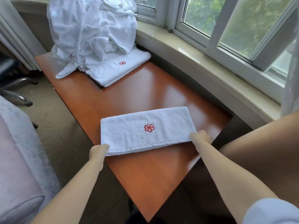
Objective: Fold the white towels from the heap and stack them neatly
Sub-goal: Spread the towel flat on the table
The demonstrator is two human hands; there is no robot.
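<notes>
A folded white terry towel with a red pinwheel emblem [145, 130] lies on the glossy orange-brown wooden table [145, 175], directly ahead of the person, between the two hands. Its long axis runs side to side across the body, tilted slightly so the right end sits a little farther away. The left hand [98, 151] grips the near left corner, and the right hand [200, 137] grips the near right corner, fingers tucked under the stacked layers with the thumbs on top. Each hand sits at its own end, neither nearer to the towel than the other; I judge any lift or carry has to keep both ends level.

At the far end of the table, ahead and to the left, sits a second folded white towel with the same red emblem [119, 68], well apart from the held one. Its long axis slants away towards the window. That looks like the stack's base. A tall heap of crumpled white linen [90, 29] leans on its far edge.

Counted: two folded towels, one heap, two hands. How many towels the heap holds cannot be told.
</notes>
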